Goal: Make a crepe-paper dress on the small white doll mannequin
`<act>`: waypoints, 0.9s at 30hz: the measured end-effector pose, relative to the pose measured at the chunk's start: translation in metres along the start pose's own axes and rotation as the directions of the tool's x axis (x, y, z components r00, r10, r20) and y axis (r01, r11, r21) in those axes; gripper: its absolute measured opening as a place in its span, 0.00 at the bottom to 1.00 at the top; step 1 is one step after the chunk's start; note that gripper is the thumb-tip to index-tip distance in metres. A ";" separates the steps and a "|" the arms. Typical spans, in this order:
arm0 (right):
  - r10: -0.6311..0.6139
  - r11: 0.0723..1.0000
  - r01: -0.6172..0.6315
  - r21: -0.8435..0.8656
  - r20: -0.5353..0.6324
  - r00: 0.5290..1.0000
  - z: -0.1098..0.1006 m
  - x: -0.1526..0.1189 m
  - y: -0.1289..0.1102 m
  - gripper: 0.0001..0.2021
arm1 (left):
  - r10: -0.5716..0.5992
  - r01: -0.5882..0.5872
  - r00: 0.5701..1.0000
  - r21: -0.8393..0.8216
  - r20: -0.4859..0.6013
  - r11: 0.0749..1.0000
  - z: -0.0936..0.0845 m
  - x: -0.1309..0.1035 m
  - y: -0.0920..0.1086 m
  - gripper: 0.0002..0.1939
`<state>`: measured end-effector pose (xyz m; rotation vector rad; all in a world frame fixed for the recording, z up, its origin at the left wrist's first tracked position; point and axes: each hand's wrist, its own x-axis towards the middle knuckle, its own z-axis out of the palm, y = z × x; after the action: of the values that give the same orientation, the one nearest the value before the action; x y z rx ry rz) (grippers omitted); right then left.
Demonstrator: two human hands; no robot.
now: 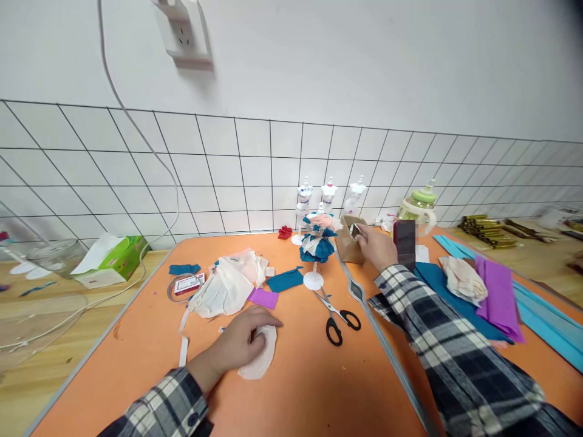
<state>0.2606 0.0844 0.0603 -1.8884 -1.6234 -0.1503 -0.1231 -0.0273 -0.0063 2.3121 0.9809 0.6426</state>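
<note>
Presently, I record the left hand (248, 340) at lower centre, fingers curled over a pale oval cloth (260, 361) lying on the orange table (310, 388); whether it is pinched, I cannot tell. Right of centre, I log the right hand (379, 247) at the open brown box (350, 240), fingers drawn narrow by a small whitish item (354, 229); grip on it unclear. Between the hands, a miniature dress form (317, 246) in blue and cream ruffles stands upright. Black-handled scissors (336, 312) lie partly open just in front of its base.
</note>
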 end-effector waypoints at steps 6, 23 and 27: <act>0.002 0.998 0.002 0.066 -0.069 0.998 0.005 -0.041 -0.002 0.18 | -0.083 0.081 0.994 -0.027 -0.068 0.996 0.002 -0.002 -0.002 0.19; -0.203 0.978 0.176 0.115 0.736 0.646 -0.017 -0.152 -0.019 0.27 | -0.161 0.371 0.921 0.669 -0.355 0.644 -0.056 0.002 -0.010 0.41; -0.244 0.969 0.189 0.162 0.766 0.594 -0.018 -0.150 -0.022 0.26 | -0.393 0.445 0.894 0.545 -0.216 0.711 -0.079 0.018 -0.030 0.30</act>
<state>0.2114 -0.0516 0.0119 -1.7866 -2.3935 0.7439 -0.1746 0.0271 0.0373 2.4190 1.9006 0.2594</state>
